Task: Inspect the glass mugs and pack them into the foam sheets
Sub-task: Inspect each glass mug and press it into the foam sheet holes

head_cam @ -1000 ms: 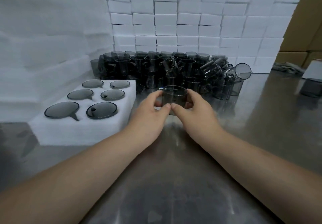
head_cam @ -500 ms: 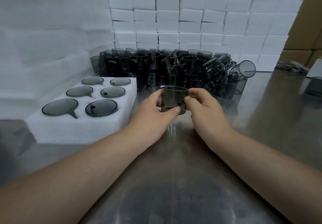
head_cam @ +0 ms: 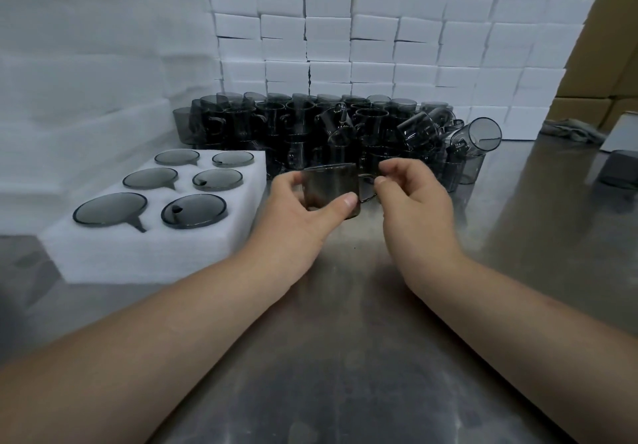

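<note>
I see my left hand (head_cam: 297,217) gripping a smoky mug (head_cam: 329,186), thumb across its near wall, while my right hand (head_cam: 416,208) pinches the handle with its fingers (head_cam: 388,169). Left of the mug, a foam sheet (head_cam: 138,257) holds six packed mugs (head_cam: 193,210). Behind the mug are a mug pile (head_cam: 310,126) and stacked foam blocks (head_cam: 379,46).
</note>
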The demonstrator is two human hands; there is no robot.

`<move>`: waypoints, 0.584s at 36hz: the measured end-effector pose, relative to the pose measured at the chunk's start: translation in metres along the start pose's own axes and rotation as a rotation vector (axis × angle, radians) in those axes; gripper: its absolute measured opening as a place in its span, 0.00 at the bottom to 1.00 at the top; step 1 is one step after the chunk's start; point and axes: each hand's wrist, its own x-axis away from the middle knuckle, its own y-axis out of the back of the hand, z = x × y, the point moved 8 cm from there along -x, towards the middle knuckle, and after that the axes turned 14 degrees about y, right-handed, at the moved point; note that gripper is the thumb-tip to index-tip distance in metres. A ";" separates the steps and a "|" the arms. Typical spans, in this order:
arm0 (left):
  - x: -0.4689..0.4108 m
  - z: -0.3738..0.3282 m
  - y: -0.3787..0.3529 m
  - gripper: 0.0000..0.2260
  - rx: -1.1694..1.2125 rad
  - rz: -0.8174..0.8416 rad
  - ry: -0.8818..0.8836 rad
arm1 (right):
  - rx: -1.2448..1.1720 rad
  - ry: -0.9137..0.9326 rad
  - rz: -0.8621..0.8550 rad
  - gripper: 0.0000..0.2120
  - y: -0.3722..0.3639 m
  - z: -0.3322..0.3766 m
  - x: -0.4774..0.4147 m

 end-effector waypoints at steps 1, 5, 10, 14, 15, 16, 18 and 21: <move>0.000 0.001 0.001 0.23 0.010 -0.013 0.010 | -0.002 0.005 -0.019 0.11 0.002 0.000 -0.001; 0.000 0.002 0.002 0.15 0.035 0.002 0.037 | 0.013 -0.042 -0.007 0.09 0.001 -0.006 -0.001; 0.002 0.002 -0.002 0.13 0.020 0.050 0.069 | -0.002 -0.159 0.087 0.09 -0.009 -0.016 0.004; 0.003 0.001 -0.003 0.15 0.006 0.063 0.043 | -0.108 -0.271 0.246 0.13 -0.024 -0.020 0.015; 0.004 0.000 -0.003 0.16 -0.004 0.062 0.031 | -0.126 -0.286 0.285 0.11 -0.028 -0.019 0.018; 0.004 0.000 -0.004 0.18 -0.007 0.066 0.020 | -0.128 -0.292 0.304 0.10 -0.029 -0.019 0.020; 0.004 -0.001 -0.005 0.15 -0.032 0.075 0.002 | -0.131 -0.298 0.297 0.09 -0.028 -0.019 0.020; 0.006 -0.002 -0.006 0.10 -0.079 0.077 0.008 | -0.169 -0.301 0.269 0.09 -0.027 -0.019 0.018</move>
